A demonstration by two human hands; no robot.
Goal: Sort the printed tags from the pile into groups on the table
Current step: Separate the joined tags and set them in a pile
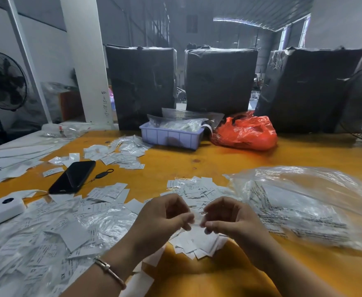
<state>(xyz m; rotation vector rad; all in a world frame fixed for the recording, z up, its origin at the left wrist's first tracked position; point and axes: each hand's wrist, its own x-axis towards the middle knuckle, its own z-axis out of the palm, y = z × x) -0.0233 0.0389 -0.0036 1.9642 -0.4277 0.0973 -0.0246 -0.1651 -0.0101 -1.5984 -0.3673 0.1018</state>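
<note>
A big loose pile of white printed tags (47, 239) covers the near left of the orange table (218, 159). Smaller groups of tags lie ahead of my hands (197, 187), under them (197, 243), near the phone (109, 192) and further back (122, 155). My left hand (165, 213) and my right hand (227, 215) meet over the table's near middle, fingers curled. Between their fingertips they pinch a small blurred tag (197, 218).
A black phone (72, 176) with a key strap lies left of centre. A white device (2, 209) sits at the left edge. Clear plastic bags (300, 202) spread on the right. Behind stand a lilac bin (171, 136), a red bag (246, 131) and wrapped black boxes (220, 80).
</note>
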